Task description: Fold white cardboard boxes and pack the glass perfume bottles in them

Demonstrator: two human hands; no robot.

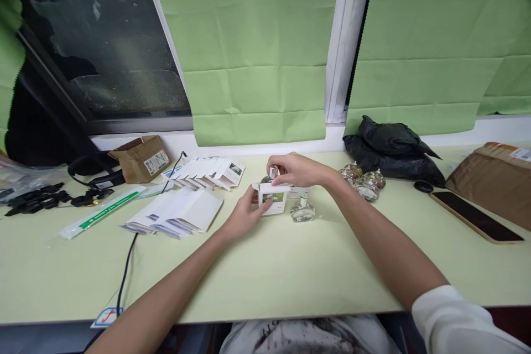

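My left hand (248, 209) is closed around a small white box (279, 207) with a green picture panel on its front. At the top of that box my right hand (297, 170) pinches the silver cap of a small glass perfume bottle (272, 172). The bottle's lower part is hidden behind the box, so I cannot tell how far inside it sits. Just right of the box a second glass perfume bottle (302, 210) stands upright on the table. Behind it, partly covered by my right hand, lies another white box (295, 192).
Flattened white cartons (186, 207) and a row of white boxes (211, 171) lie left. A brown carton (141, 160), black cable (126, 271) and plastic strip (103, 213) are farther left. Ornate bottles (367, 181), black bags (392, 149), a phone (473, 215) and a parcel (493, 180) lie right.
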